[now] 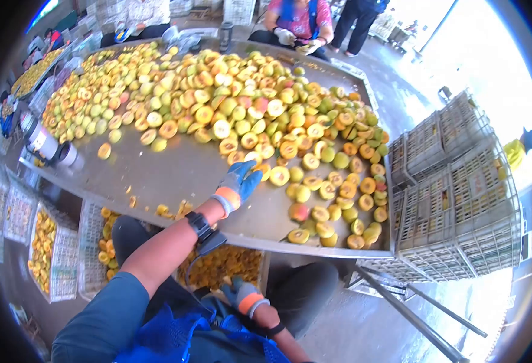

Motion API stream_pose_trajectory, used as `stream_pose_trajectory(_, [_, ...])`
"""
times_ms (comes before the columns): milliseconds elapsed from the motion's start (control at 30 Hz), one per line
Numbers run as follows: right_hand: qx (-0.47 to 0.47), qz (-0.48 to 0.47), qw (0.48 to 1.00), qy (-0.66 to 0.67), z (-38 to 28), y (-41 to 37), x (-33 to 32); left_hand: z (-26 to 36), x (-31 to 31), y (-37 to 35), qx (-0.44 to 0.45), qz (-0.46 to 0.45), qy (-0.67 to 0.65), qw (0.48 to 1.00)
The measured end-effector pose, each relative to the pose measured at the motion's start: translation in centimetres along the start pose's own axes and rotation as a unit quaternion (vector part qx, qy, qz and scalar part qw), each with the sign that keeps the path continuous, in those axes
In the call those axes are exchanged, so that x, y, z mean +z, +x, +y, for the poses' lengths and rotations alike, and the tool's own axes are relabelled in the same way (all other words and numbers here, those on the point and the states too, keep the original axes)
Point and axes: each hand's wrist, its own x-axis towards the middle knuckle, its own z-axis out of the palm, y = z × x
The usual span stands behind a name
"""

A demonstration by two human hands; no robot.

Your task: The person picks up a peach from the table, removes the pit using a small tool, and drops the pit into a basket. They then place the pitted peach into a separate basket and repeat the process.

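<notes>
Halved yellow peaches [220, 128], many with their cut faces and pits showing, lie heaped across a metal table [175, 166]. My left hand [240, 183], in a blue-grey glove with an orange band, reaches over the table with its fingers apart, the fingertips right at a peach half [279, 176] and its neighbours. Down at my lap, my right hand [244, 295], in a matching glove, has its fingers curled; I cannot tell what is in them. Below the table edge, close to that hand, a crate [264, 269] holds orange-brown fruit pieces.
Stacked plastic crates [453, 199] stand against the table's right side. More crates of peaches [43, 242] sit at the lower left. A white and black cylinder [45, 139] lies on the left edge, and a dark bottle [225, 36] stands at the back. A gloved person [299, 24] sits opposite.
</notes>
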Motion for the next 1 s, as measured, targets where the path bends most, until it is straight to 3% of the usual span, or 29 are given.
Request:
stream_pose_trajectory(100, [0.043, -0.02, 0.999, -0.021, 1.1, -0.3, -0.3, -2.3, 4.2, 2.7, -0.055, -0.024, 0.16, 0.985])
stream_pose_trajectory(333, [0.038, -0.004, 0.999, -0.012, -0.6, 0.6, -1.1, -0.2, 3.4, 1.4, -0.034, -0.132, 0.109, 0.985])
stream_pose_trajectory(367, [0.026, 0.032, 0.999, -0.005, -0.6, 0.7, -1.1, -0.7, 3.8, 0.8, -0.035, -0.087, 0.078, 0.993])
stream_pose_trajectory(467, [0.018, 0.114, 0.993, 0.036, -0.2, 0.6, -0.7, -0.1, 3.0, -1.3, -0.052, -0.078, 0.107, 0.99])
stream_pose_trajectory(533, [0.042, 0.135, 0.986, 0.087, -0.5, 0.0, -1.1, -0.4, 1.7, -2.7, -0.058, -0.102, 0.1, 0.988])
stream_pose_trajectory(567, [0.01, 0.16, 0.974, 0.159, -1.1, -0.5, -1.5, -0.6, 1.2, -3.4, -0.061, -0.114, 0.096, 0.987])
stream_pose_trajectory(600, [-0.012, 0.177, 0.967, 0.186, -1.6, -0.5, -2.1, -0.9, 0.5, -3.9, -0.126, -0.106, -0.045, 0.985])
stream_pose_trajectory(667, [-0.049, 0.202, 0.949, 0.238, -2.3, -1.3, -2.6, -0.9, -0.7, -5.8, -0.253, -0.084, -0.323, 0.908])
stream_pose_trajectory(700, [-0.049, 0.21, 0.95, 0.225, -1.8, -1.2, -2.6, -0.7, -1.7, -6.9, -0.285, -0.054, -0.355, 0.889])
stream_pose_trajectory(767, [-0.074, 0.247, 0.901, 0.349, -1.0, 0.1, -1.4, 0.6, -3.4, -9.2, -0.259, 0.007, -0.528, 0.809])
stream_pose_trajectory(800, [-0.05, 0.215, 0.916, 0.334, -1.3, 0.2, -2.6, 1.1, -4.3, -11.4, -0.255, 0.047, -0.601, 0.756])
stream_pose_trajectory(867, [-0.086, 0.191, 0.904, 0.373, -6.3, -1.6, -5.0, 4.7, -7.6, -14.3, -0.249, 0.044, -0.647, 0.719])
stream_pose_trajectory(900, [-0.057, 0.169, 0.906, 0.383, -7.6, -1.9, -5.6, 4.2, -8.6, -15.3, -0.25, 0.03, -0.639, 0.727])
stream_pose_trajectory(1000, [-0.119, 0.132, 0.916, 0.36, -9.3, -1.9, -5.1, 3.4, -10.0, -18.1, -0.253, 0.047, -0.583, 0.771])
